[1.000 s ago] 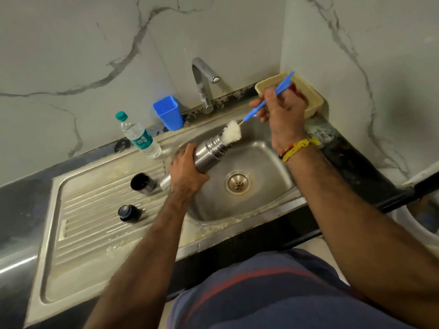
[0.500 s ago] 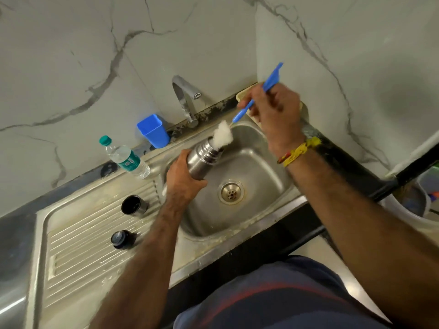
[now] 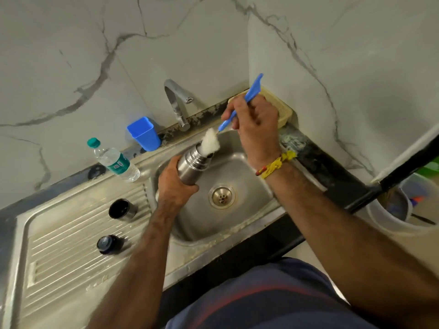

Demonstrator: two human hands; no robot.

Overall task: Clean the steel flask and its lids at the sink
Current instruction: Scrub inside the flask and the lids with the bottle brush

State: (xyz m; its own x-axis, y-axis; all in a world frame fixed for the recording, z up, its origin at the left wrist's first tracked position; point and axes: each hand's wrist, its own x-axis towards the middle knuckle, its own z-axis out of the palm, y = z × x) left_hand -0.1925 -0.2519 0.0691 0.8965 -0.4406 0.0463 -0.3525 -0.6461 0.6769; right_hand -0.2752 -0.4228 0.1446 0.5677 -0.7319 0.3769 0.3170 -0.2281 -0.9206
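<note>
Both hands gripping: left hand [image 3: 174, 186] flask [image 3: 191, 166], right hand [image 3: 255, 125] brush [image 3: 240, 105].

We are seeing a blue plastic cup [image 3: 144, 133] standing against the marble wall, just left of the tap [image 3: 177, 103]. A water bottle with a green cap [image 3: 113, 160] is lying tilted on the worktop [image 3: 320, 162] further left. A yellow basket [image 3: 281, 109] is sitting in the corner, and a grey bucket [image 3: 389, 216] is standing below right.
</note>
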